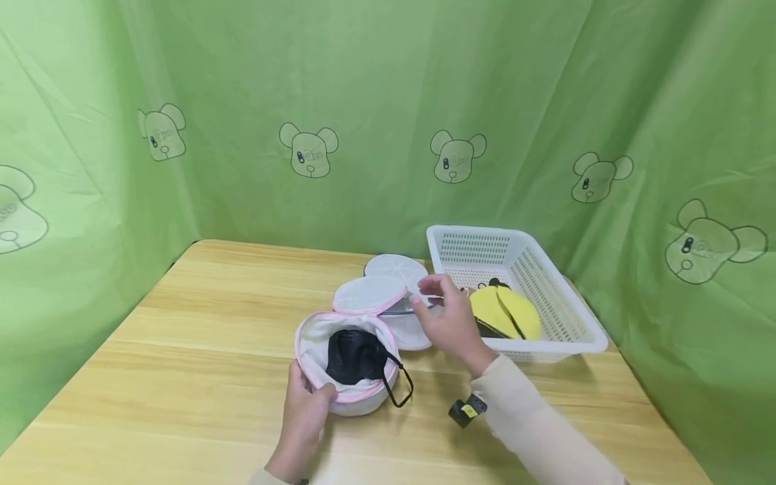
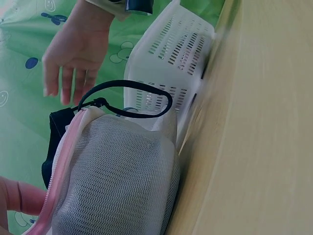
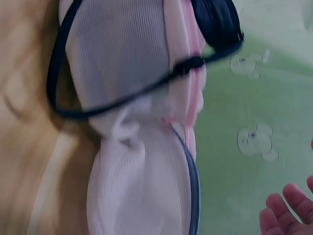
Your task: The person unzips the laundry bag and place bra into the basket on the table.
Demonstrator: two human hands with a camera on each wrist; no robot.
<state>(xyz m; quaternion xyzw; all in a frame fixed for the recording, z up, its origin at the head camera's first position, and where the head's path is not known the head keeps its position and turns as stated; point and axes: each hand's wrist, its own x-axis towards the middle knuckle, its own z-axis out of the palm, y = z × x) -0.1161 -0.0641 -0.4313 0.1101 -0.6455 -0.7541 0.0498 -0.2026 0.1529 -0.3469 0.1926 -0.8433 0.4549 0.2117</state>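
Note:
A round white mesh laundry bag (image 1: 364, 406) with a pink zip stands on the table, its lid (image 1: 368, 294) folded back. Inside lies a black fabric item (image 1: 356, 357); its strap (image 1: 406, 397) loops out over the rim. My left hand (image 1: 305, 411) grips the bag's near left rim, thumb at the opening. Above the lid's right side hovers my right hand (image 1: 451, 323), fingers loosely bent and holding nothing; the left wrist view shows that hand (image 2: 78, 56) apart from the bag. Behind is a second white mesh bag (image 1: 397, 268) with a dark zip, partly covered by the lid.
A white perforated plastic basket (image 1: 560, 306) stands at the back right, beside my right forearm. It holds a yellow item (image 1: 509, 313) with black trim, and small dark pieces. Green curtains (image 1: 376, 81) hang behind and at both sides of the wooden table (image 1: 182, 377).

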